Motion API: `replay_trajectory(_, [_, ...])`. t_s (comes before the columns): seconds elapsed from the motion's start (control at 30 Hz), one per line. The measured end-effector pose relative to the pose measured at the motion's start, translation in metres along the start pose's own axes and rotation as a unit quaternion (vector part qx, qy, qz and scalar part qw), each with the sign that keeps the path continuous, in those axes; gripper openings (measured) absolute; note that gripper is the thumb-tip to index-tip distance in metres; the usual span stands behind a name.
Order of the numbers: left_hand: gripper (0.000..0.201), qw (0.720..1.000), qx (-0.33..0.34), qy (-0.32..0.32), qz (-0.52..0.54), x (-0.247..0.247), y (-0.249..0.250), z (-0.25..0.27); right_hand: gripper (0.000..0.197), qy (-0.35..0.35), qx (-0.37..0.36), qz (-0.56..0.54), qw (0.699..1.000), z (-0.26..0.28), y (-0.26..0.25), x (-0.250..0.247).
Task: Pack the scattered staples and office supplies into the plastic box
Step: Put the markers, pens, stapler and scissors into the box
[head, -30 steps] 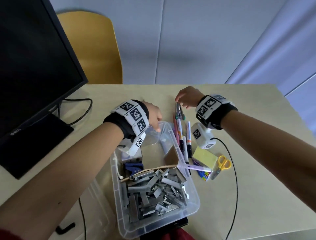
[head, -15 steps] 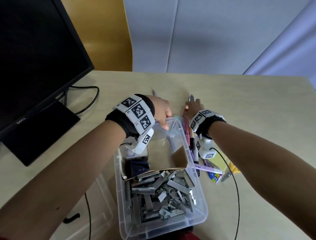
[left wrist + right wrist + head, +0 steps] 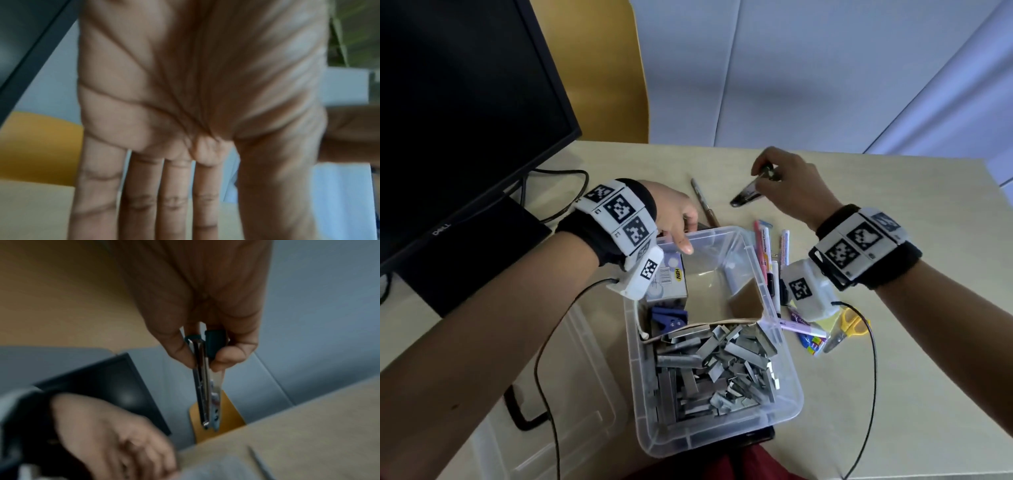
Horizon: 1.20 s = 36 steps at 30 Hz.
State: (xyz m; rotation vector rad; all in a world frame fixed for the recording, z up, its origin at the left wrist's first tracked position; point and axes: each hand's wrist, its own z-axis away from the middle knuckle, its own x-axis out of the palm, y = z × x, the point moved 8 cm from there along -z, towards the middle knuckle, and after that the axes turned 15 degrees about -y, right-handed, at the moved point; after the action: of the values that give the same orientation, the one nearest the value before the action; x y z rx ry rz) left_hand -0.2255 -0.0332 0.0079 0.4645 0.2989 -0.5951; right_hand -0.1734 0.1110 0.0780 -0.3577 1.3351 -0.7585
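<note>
The clear plastic box (image 3: 722, 442) stands near the table's front edge, its near half heaped with loose staples (image 3: 715, 370). A small staple carton (image 3: 667, 277) and a blue clip (image 3: 669, 320) lie at its left side. My left hand (image 3: 681, 229) rests on the box's far left rim, fingers (image 3: 164, 194) straight. Beyond the box my right hand (image 3: 767, 178) pinches a black and metal stapler (image 3: 746, 193) by one end, held above the table; the stapler (image 3: 205, 386) hangs from finger and thumb. Pens (image 3: 763, 246) lie along the box's right wall.
Yellow scissors (image 3: 849, 325), yellow sticky notes (image 3: 828, 323) and a coloured eraser (image 3: 811, 342) lie right of the box. A lone pen (image 3: 702, 202) lies behind it. A monitor (image 3: 465, 102) stands at the left, a yellow chair (image 3: 592, 68) behind the table, a clear lid (image 3: 571, 394) at the front left.
My right hand has picked the stapler up from the top of the pens and raised it above the table. The left hand has stayed at the box's far rim.
</note>
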Motion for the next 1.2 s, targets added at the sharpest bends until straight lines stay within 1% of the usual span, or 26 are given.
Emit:
replay_trajectory(0.07, [0.044,1.0,-0.008,0.007,0.006,0.0,-0.008,0.006,0.012,-0.027,-0.042,-0.058,0.997,0.017,-0.027,0.0])
replay_trajectory(0.13, [0.041,1.0,-0.016,0.01,0.002,0.002,-0.015,0.011,0.011,-0.075,-0.07,-0.128,0.986,0.033,-0.047,0.008])
replay_trajectory(0.2, [0.038,0.999,-0.025,0.014,-0.016,0.006,-0.02,0.014,0.012,-0.134,-0.09,-0.143,0.976,0.047,-0.061,0.02])
replay_trajectory(0.27, [0.034,0.999,-0.021,0.023,-0.029,0.01,-0.021,0.013,0.015,-0.182,-0.104,-0.092,0.974,0.056,-0.07,0.034])
replay_trajectory(0.37, [0.017,0.997,-0.02,0.052,-0.051,0.009,-0.021,0.013,0.013,-0.238,-0.104,0.009,0.966,0.066,-0.071,0.059])
replay_trajectory(0.43, [0.014,0.997,-0.019,0.057,-0.054,0.008,-0.022,0.013,0.013,-0.262,-0.112,0.071,0.956,0.073,-0.07,0.076])
replay_trajectory(0.5, [0.013,0.997,-0.014,0.06,-0.046,0.007,-0.023,0.012,0.014,-0.266,-0.127,0.105,0.95,0.078,-0.072,0.089])
replay_trajectory(0.57, [0.013,0.998,-0.006,0.056,-0.029,0.007,-0.025,0.012,0.016,-0.266,-0.14,0.093,0.949,0.081,-0.079,0.098])
replay_trajectory(0.63, [0.019,0.999,-0.001,0.045,-0.01,0.008,-0.027,0.011,0.019,-0.272,-0.157,0.083,0.946,0.086,-0.09,0.109])
replay_trajectory(0.7, [0.018,0.999,-0.004,0.043,-0.004,0.007,-0.028,0.01,0.021,-0.278,-0.171,0.094,0.94,0.089,-0.098,0.123])
replay_trajectory(0.8, [0.012,0.999,-0.002,0.046,0.003,0.008,-0.028,0.011,0.025,-0.29,-0.171,0.119,0.934,0.09,-0.1,0.143])
replay_trajectory(0.87, [0.014,0.999,0.002,0.047,0.012,0.008,-0.029,0.012,0.028,-0.292,-0.171,0.151,0.929,0.088,-0.101,0.153])
replay_trajectory(0.93, [0.016,0.999,0.008,0.046,0.02,0.008,-0.031,0.012,0.03,-0.277,-0.18,0.184,0.926,0.086,-0.103,0.156])
replay_trajectory(1.07, [0.023,0.998,0.011,0.05,0.028,0.009,-0.031,0.011,0.03,-0.247,-0.207,0.186,0.928,0.092,-0.109,0.157])
replay_trajectory(1.2, [0.03,0.998,0.013,0.061,0.031,0.007,-0.03,0.013,0.034,-0.292,-0.18,0.226,0.912,0.095,-0.1,0.17])
